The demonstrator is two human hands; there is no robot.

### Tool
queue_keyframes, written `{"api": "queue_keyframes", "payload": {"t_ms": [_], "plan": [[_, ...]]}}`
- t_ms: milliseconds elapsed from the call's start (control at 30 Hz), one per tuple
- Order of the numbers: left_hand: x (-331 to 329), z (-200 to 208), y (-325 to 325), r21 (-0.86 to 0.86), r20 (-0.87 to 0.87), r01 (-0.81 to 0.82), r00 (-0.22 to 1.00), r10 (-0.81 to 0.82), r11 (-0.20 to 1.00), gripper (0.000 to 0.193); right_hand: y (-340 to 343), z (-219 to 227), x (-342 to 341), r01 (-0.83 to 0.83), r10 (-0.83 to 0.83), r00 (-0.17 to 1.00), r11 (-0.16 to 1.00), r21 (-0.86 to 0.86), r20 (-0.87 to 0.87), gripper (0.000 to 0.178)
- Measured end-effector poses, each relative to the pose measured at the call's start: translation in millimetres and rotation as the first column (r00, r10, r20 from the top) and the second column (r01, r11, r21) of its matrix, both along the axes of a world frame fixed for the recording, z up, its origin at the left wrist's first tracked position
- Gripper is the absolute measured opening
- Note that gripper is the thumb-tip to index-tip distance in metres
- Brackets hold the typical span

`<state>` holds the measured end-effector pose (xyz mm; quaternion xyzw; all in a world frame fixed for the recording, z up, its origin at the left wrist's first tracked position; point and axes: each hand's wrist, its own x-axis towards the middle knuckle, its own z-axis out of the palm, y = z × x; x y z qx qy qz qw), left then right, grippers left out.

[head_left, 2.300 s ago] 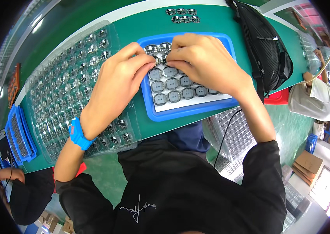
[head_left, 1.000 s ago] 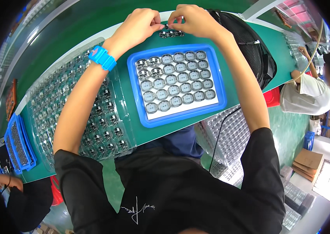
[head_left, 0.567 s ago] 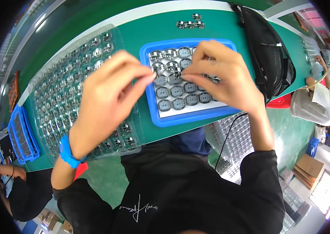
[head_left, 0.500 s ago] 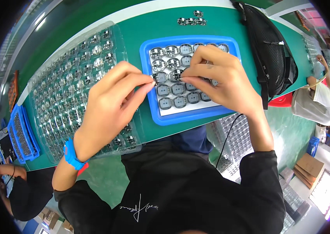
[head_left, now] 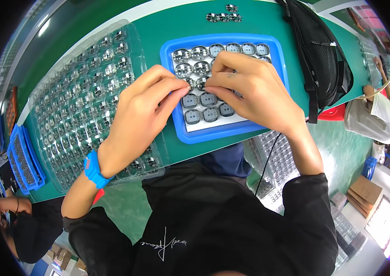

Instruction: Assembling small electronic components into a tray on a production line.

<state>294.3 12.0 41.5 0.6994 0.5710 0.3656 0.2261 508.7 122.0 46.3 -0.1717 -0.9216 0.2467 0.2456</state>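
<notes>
A blue tray (head_left: 232, 134) holds rows of rounded grey plastic cases (head_left: 210, 114). Small round circuit boards (head_left: 199, 53) sit in several cases at its far left. Over the third row, my left hand (head_left: 142, 103) pinches one circuit board (head_left: 190, 82) at the leftmost case, its fingertips hiding part of it. Just beside it, the fingers of my right hand (head_left: 255, 87) are closed on another circuit board (head_left: 201, 83) at the neighbouring case. My right hand covers many cases behind it. Whether either board touches its case I cannot tell.
On the left lies a large clear plastic tray (head_left: 84, 87) full of circuit boards. A few loose boards (head_left: 223, 17) rest beyond the blue tray. A black bag (head_left: 321, 60) stands to the right. Stacked blue trays (head_left: 24, 158) and co-workers (head_left: 374, 117) are at the sides.
My left hand has moved right and inward over the tray, bringing its board to the leftmost case. My right hand has shifted slightly left and stays closed on its board. The whole view has shifted a little.
</notes>
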Motion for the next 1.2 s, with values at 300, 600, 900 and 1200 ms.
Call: {"api": "queue_keyframes", "payload": {"t_ms": [300, 600, 900, 1200], "plan": [[3, -5, 0, 0.038, -0.046, -0.022, 0.999, 0.024, 0.999, 0.012, 0, 3, -2, -0.015, 0.008, 0.995, 0.997, 0.070, 0.097, 0.011], [9, -6, 0, 0.083, -0.174, 0.002, 0.985, 0.012, 0.997, 0.013, 2, 3, -3, -0.060, 0.048, 0.993, 0.993, 0.105, 0.106, 0.010], [11, 1, 2, 0.142, -0.374, 0.012, 0.926, 0.042, 0.990, 0.011, -2, 1, -6, -0.055, 0.036, 0.990, 0.989, 0.141, 0.134, 0.011], [5, 9, 5, 0.092, -0.289, 0.046, 0.957, -0.017, 0.995, 0.016, -2, -2, 0, 0.006, -0.010, 0.993, 0.999, 0.036, 0.117, 0.011]]}}
